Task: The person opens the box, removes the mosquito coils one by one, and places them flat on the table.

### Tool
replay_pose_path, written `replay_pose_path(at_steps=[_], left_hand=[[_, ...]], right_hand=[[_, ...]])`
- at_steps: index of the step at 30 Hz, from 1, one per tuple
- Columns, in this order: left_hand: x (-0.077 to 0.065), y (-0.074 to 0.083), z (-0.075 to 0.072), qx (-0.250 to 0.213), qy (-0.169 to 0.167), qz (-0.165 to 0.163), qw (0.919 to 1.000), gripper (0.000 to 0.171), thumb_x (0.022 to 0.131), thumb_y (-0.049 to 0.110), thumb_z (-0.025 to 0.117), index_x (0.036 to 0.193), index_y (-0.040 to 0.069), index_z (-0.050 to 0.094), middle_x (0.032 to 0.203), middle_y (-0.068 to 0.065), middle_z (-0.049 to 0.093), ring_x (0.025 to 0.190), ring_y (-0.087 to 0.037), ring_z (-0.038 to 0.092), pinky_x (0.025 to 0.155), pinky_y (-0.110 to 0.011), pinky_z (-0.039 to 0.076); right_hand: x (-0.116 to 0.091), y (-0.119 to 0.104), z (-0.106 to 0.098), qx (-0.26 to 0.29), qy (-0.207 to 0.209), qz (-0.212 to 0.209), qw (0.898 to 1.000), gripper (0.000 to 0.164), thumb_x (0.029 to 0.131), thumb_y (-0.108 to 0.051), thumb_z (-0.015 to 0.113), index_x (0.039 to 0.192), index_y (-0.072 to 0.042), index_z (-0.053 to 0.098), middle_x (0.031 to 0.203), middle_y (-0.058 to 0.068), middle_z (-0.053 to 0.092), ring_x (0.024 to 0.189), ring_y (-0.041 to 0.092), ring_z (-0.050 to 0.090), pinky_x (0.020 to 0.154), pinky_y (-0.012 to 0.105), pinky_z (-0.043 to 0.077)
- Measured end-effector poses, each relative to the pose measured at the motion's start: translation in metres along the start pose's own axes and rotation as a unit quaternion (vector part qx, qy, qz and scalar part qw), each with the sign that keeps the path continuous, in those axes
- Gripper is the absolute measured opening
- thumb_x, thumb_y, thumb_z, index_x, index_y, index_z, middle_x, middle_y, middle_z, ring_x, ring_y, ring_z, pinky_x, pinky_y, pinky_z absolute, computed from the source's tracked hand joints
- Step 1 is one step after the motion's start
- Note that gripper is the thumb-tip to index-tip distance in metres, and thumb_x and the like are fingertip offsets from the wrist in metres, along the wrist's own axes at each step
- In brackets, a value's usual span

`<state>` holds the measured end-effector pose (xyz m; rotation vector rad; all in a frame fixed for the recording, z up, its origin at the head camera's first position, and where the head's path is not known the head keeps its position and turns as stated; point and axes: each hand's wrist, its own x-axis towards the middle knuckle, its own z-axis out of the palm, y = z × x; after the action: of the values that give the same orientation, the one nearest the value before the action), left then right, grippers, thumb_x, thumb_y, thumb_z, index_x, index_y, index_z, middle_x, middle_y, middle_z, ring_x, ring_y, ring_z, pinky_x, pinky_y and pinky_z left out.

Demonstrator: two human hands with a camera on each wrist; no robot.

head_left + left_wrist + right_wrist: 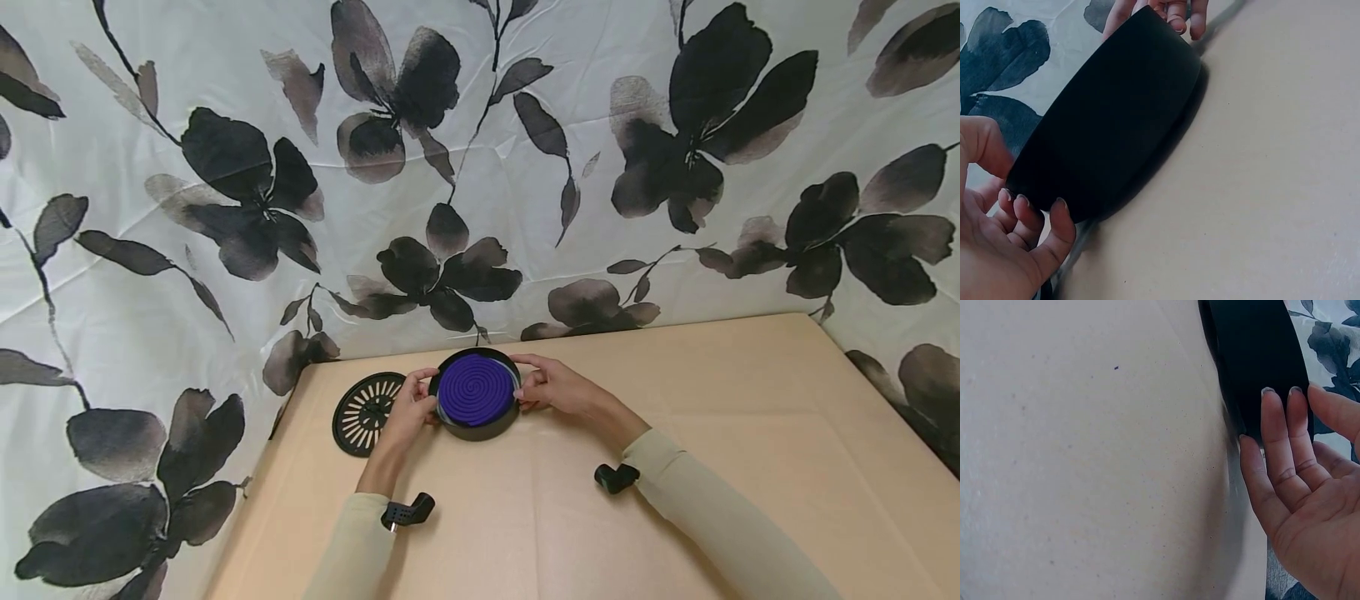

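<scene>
A round black container (477, 432) is near the back of the table, with a purple spiral coil (476, 390), like a mosquito coil, inside its rim. My left hand (408, 412) grips the container's left side, its fingertips on the wall in the left wrist view. On the opposite side my right hand (558, 386) holds the container. In the right wrist view, several fingertips (1276, 419) lie against its dark outer wall (1257, 350). Left of the container lies a flat black slotted lid (375, 403), partly covered by my left hand. The container's underside is hidden.
The tan tabletop (525, 517) extends toward me and to the right. A white floral cloth (480, 167) hangs behind the table's back edge. Each wrist bears a small black camera, one on the left (408, 511) and one on the right (617, 478).
</scene>
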<state>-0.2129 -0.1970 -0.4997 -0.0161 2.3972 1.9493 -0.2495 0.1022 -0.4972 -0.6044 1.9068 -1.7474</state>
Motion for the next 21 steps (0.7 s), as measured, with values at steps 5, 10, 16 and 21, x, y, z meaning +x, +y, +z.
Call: replay_pose_path(at_steps=[5, 10, 16, 21], left_hand=[[0.0, -0.002, 0.002, -0.005, 0.008, 0.0, 1.0, 0.06, 0.084, -0.011, 0.05, 0.142, 0.001, 0.046, 0.091, -0.002, 0.032, 0.069, -0.009, 0.04, 0.055, -0.024, 0.048], [0.001, 0.004, 0.001, -0.012, -0.001, -0.013, 0.9998, 0.062, 0.084, -0.012, 0.051, 0.145, 0.0, 0.044, 0.092, -0.003, 0.032, 0.069, -0.01, 0.04, 0.057, -0.028, 0.049], [-0.004, 0.021, 0.001, -0.018, -0.019, -0.018, 0.9995, 0.065, 0.083, -0.013, 0.052, 0.146, -0.005, 0.041, 0.095, -0.008, 0.032, 0.071, -0.012, 0.04, 0.061, -0.032, 0.051], [0.004, 0.012, 0.001, -0.028, -0.011, -0.021, 0.9993, 0.064, 0.084, -0.014, 0.052, 0.147, -0.003, 0.042, 0.096, -0.007, 0.032, 0.072, -0.011, 0.04, 0.06, -0.029, 0.049]], right_hand=[[0.0, 0.002, -0.002, -0.002, -0.003, -0.001, 1.0, 0.072, 0.095, 0.002, 0.063, 0.157, 0.001, 0.027, 0.086, 0.011, 0.067, 0.088, 0.04, 0.07, 0.084, 0.052, 0.059], [0.003, 0.004, -0.005, -0.006, -0.001, 0.003, 1.0, 0.072, 0.095, 0.002, 0.063, 0.157, 0.0, 0.028, 0.085, 0.008, 0.067, 0.087, 0.037, 0.071, 0.083, 0.05, 0.06], [0.008, 0.004, -0.007, 0.004, -0.003, 0.004, 1.0, 0.072, 0.094, 0.005, 0.062, 0.157, 0.001, 0.027, 0.084, 0.008, 0.067, 0.086, 0.036, 0.071, 0.083, 0.051, 0.06], [0.011, 0.003, -0.009, 0.003, -0.003, 0.005, 1.0, 0.072, 0.094, 0.004, 0.063, 0.157, 0.001, 0.028, 0.083, 0.007, 0.067, 0.086, 0.038, 0.071, 0.083, 0.051, 0.06]])
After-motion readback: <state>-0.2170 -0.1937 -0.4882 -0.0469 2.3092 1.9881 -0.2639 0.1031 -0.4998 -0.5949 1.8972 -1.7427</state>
